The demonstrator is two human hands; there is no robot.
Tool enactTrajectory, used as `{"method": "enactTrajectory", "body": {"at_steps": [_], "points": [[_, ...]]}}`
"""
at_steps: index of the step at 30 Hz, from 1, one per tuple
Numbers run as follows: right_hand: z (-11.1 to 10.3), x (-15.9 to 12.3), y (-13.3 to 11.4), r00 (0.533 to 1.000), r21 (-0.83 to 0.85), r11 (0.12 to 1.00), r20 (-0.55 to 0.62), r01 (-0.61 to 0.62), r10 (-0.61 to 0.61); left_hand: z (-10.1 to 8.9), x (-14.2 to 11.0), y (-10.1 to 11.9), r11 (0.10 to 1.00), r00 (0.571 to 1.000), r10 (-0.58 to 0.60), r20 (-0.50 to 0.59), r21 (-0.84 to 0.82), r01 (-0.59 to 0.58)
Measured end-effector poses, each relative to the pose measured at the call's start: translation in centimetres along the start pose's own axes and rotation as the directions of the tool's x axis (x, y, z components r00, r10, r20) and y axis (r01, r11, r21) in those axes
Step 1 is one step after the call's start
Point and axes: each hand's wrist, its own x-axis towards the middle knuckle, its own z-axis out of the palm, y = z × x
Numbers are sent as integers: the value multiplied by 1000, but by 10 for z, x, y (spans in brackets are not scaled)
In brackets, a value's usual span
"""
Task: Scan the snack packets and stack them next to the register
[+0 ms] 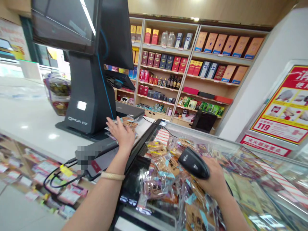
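My left hand [121,131] reaches forward over the white counter [29,122] and lies with fingers spread on a clear snack packet [128,123] at the foot of the black checkout terminal [90,80]. A pale band sits on that wrist. My right hand [214,179] is closed round a black handheld barcode scanner [193,165], held above a heap of wrapped snack packets [163,173] lying on a glass-topped case [252,179].
A black cable [56,178] loops off the counter's front edge. Shelves [183,64] of boxed goods and bottles fill the back wall. A red and yellow poster [286,109] stands at right. A bag of sweets [57,94] sits left of the terminal.
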Motion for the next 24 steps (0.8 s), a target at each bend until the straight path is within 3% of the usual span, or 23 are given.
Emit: {"method": "enactTrajectory", "body": {"at_steps": [3, 6, 8, 10, 12, 14, 17, 20, 24], "points": [[-1, 2, -2, 1000, 1, 1000, -19, 8, -8, -8, -4, 12, 996, 995, 7, -95, 90, 2], [-1, 4, -2, 999, 22, 1000, -39, 22, -21, -15, -13, 27, 986, 972, 164, -167, 65, -155], [-1, 4, -2, 998, 32, 999, -52, 27, -25, -16, -23, 35, 943, 943, 329, -51, -26, -331], [0, 4, -2, 998, 32, 999, -55, 20, -18, -12, -36, 39, 910, 882, 413, 228, -120, -396], [0, 4, -1, 999, 31, 1000, -48, 5, -3, -7, -49, 41, 932, 784, 327, 528, -41, -361], [1, 3, -1, 999, 34, 999, -38, -7, 8, -3, -57, 41, 921, 702, 114, 703, 191, -340], [1, 3, 0, 1000, 37, 999, -22, -17, 18, -2, -62, 39, 845, 577, -130, 807, 394, -361], [1, 2, 0, 1000, 48, 998, -7, -29, 29, -3, -62, 38, 845, 463, -176, 868, 375, -382], [2, 1, 0, 1000, 60, 998, -4, -28, 28, 0, -64, 37, 858, 447, -151, 882, 341, -383]]}}
